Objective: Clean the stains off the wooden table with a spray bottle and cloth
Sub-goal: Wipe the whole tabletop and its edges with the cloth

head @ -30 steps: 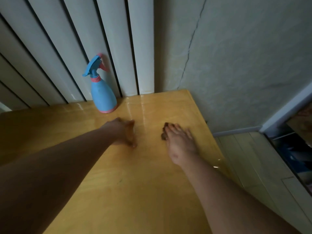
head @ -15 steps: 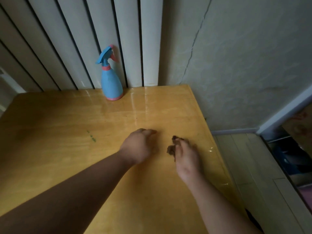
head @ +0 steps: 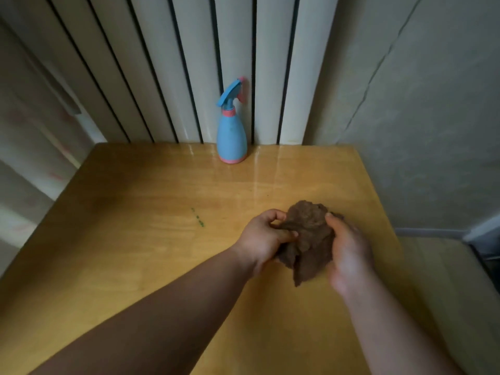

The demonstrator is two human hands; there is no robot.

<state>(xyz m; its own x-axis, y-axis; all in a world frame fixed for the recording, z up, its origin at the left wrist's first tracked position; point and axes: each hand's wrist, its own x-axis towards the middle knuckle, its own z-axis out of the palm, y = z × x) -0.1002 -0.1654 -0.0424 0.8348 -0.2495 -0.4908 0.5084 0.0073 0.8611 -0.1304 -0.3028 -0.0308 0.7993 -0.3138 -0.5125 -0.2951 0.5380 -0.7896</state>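
Observation:
A crumpled brown cloth (head: 308, 234) hangs just above the wooden table (head: 135, 253), held between both hands. My left hand (head: 263, 239) pinches its left edge, and my right hand (head: 349, 250) grips its right side. A blue spray bottle (head: 232, 136) with pink trim stands upright at the table's far edge, well beyond the hands. A short line of small green stains (head: 198, 219) marks the tabletop to the left of my left hand.
Behind the table stands a white ribbed panel (head: 189, 63) with dark gaps, and a pale wall (head: 419, 117) runs along the right. The table's right edge drops to a light wooden floor (head: 446, 280).
Both hands have lifted the cloth off the table and bunched it between them. The view has pulled back, so the bottle and the green stains sit nearer the centre.

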